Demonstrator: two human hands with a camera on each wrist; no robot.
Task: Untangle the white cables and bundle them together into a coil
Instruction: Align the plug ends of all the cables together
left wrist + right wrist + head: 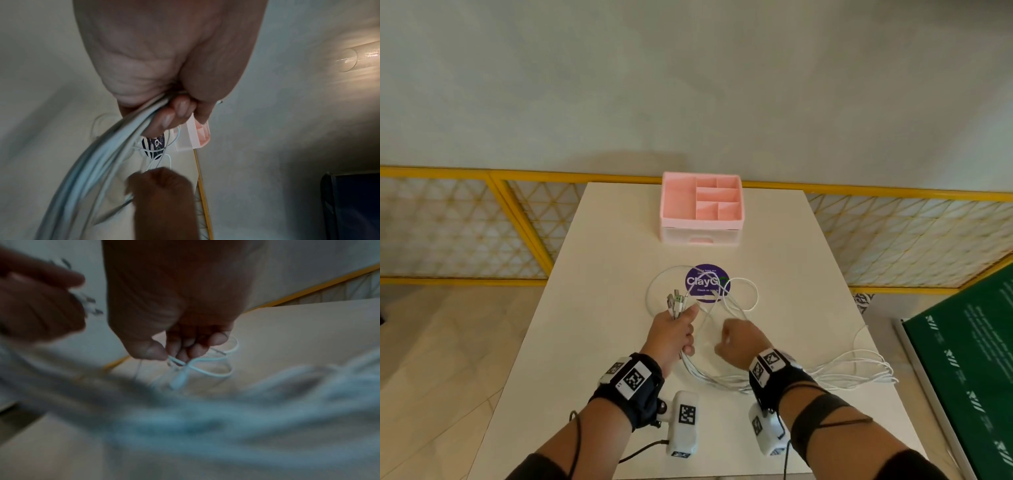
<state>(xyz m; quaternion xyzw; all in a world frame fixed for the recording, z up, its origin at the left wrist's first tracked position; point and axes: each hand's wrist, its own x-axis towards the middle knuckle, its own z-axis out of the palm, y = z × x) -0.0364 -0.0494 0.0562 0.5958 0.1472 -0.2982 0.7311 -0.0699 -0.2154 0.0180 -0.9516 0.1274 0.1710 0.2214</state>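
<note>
Several white cables (852, 370) lie in loops on the white table (599, 260). My left hand (674, 334) grips a bundle of them, with the plug ends (675, 303) sticking out above the fist; the left wrist view shows the fingers (174, 113) curled round the cable bundle (115, 146). My right hand (738, 342), just to the right, pinches a thin white cable loop (207, 365) between thumb and fingers (185, 347). Loose loops (739, 291) spread over a purple round sticker (707, 282).
A pink organiser box (701, 205) with compartments and a drawer stands at the table's far edge. A yellow-framed lattice railing (482, 219) runs behind the table. A green board (969, 370) lies at the right.
</note>
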